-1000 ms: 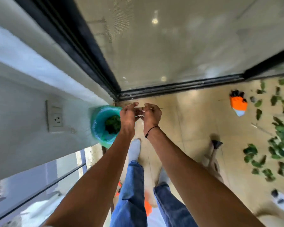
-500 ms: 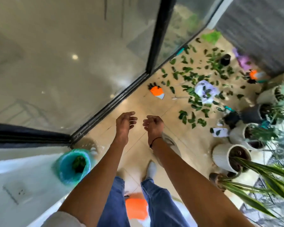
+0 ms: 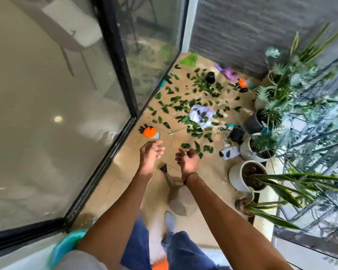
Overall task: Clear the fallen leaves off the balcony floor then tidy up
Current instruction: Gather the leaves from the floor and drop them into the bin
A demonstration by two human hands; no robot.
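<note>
Several green fallen leaves (image 3: 191, 112) lie scattered over the tan balcony floor (image 3: 125, 178) ahead of me. My left hand (image 3: 151, 154) is held out in front with relaxed fingers and nothing in it. My right hand (image 3: 187, 158) hangs beside it with loosely curled fingers, also holding nothing. Both hands are well above the floor, short of the leaves. A teal-lined bin (image 3: 66, 248) shows at the lower left, partly hidden by my left arm.
An orange glove (image 3: 149, 132) lies by the sliding glass door (image 3: 113, 61). A white bag (image 3: 202, 114) sits among the leaves, a second orange glove (image 3: 242, 83) farther back. Potted plants (image 3: 248, 176) line the right side. A dark tool (image 3: 163, 168) lies below my hands.
My view has swung from the bin in the corner toward the leaf-strewn floor. My hands have come apart and now hold nothing; the bin has slid to the lower left.
</note>
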